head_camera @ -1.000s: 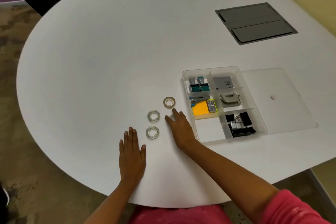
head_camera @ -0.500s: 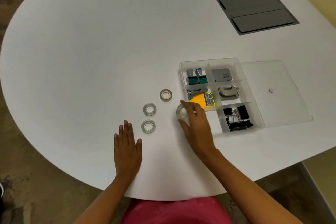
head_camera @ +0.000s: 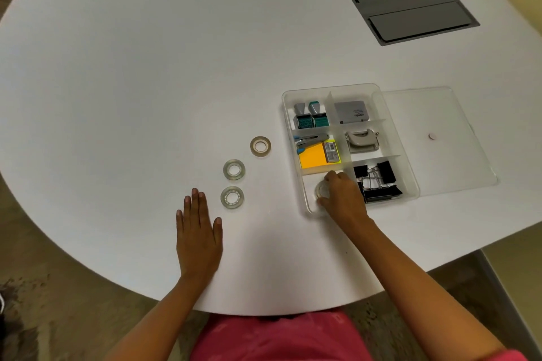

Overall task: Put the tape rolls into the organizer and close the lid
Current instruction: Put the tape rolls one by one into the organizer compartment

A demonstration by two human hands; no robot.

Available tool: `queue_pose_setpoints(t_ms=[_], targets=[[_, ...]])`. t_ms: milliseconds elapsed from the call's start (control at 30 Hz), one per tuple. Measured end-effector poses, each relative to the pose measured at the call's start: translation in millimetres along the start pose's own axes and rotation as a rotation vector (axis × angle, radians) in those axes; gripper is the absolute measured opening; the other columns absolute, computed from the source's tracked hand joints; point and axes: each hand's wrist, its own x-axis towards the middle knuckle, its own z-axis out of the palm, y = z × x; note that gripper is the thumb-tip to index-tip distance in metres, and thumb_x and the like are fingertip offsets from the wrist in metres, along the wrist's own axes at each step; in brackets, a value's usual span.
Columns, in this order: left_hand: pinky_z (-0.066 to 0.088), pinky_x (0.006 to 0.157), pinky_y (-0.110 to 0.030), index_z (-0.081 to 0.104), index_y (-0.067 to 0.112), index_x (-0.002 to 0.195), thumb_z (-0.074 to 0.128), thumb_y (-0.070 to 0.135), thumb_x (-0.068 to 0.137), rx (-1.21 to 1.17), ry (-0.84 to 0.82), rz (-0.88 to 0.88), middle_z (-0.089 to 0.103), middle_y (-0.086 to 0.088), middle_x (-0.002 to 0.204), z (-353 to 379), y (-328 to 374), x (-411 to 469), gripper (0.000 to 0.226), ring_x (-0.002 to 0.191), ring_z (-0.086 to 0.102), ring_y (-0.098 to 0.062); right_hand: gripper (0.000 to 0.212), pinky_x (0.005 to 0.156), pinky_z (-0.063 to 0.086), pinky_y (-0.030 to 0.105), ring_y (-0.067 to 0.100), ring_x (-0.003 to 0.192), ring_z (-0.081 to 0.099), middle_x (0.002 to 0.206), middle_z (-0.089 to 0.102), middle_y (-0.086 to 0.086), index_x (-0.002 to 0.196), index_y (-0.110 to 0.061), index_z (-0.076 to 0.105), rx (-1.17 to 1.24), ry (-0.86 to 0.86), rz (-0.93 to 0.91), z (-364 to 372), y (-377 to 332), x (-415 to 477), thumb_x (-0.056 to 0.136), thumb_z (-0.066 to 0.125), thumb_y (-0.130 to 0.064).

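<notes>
A: Clear tape roll sits in the organizer's near-left compartment; right hand fingers pinch its rim.

B: Risk?

A: Letting go tilted could leave it propped on the divider, blocking the lid. Three rolls wait on the table: tan roll, middle roll, near roll.

B: Left hand?

A: Flat, fingers spread, holding nothing.
</notes>
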Motion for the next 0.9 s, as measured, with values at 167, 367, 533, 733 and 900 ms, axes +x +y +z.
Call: queue_pose_setpoints(t_ms=[167, 367, 533, 733, 900], targets=[[0.012, 0.122, -0.043, 0.012, 0.005, 0.15, 0.024, 0.035, 0.094, 0.002, -0.006, -0.003, 0.014, -0.011, 0.16, 1.5, -1.8, 0.1, 0.064, 0.149, 0.01, -0.025, 0.06, 0.092, 0.05, 0.041, 0.034, 0.117, 0.053, 0.129, 0.051, 0.017, 0.13, -0.005, 0.043, -0.051, -0.058, 0.076, -9.2, -12.4, -4.0, 0.081, 0.074, -0.022], [0.01, 0.122, -0.041, 0.013, 0.007, 0.15, 0.026, 0.034, 0.094, 0.001, -0.001, -0.007, 0.014, -0.01, 0.16, 3.6, -2.7, 0.5, 0.064, 0.149, 0.01, -0.024, 0.034, 0.072, 0.052, 0.038, 0.03, 0.101, 0.058, 0.114, 0.058, 0.012, 0.113, -0.009, 0.054, -0.003, 0.235, -0.165, -17.3, -65.1, -31.7, 0.083, 0.069, -0.009], [0.009, 0.122, -0.041, 0.012, 0.007, 0.151, 0.026, 0.035, 0.095, 0.023, -0.005, -0.021, 0.013, -0.01, 0.16, 5.1, -2.7, 1.1, 0.064, 0.149, 0.009, -0.024, 0.05, 0.082, 0.051, 0.037, 0.027, 0.113, 0.051, 0.133, 0.048, 0.01, 0.131, -0.015, 0.047, 0.04, 0.032, -0.555, 18.9, -118.3, -31.0, 0.086, 0.058, 0.002], [0.009, 0.122, -0.042, 0.01, 0.008, 0.151, 0.024, 0.036, 0.095, 0.034, -0.022, -0.03, 0.011, -0.01, 0.161, 4.9, -2.9, 2.7, 0.064, 0.149, 0.006, -0.022, 0.059, 0.099, 0.049, 0.038, 0.031, 0.128, 0.043, 0.148, 0.036, 0.013, 0.139, -0.014, 0.036, -0.174, -0.043, -0.632, 62.6, -143.2, -18.7, 0.088, 0.064, -0.006], [0.009, 0.122, -0.042, 0.012, 0.009, 0.151, 0.024, 0.037, 0.095, 0.024, -0.018, -0.027, 0.012, -0.01, 0.161, 4.4, -1.6, 2.7, 0.064, 0.149, 0.007, -0.022, 0.05, 0.092, 0.053, 0.035, 0.027, 0.119, 0.049, 0.136, 0.049, 0.011, 0.132, -0.012, 0.045, -0.175, -0.039, -0.611, 65.9, -143.0, -15.9, 0.087, 0.065, -0.006]])
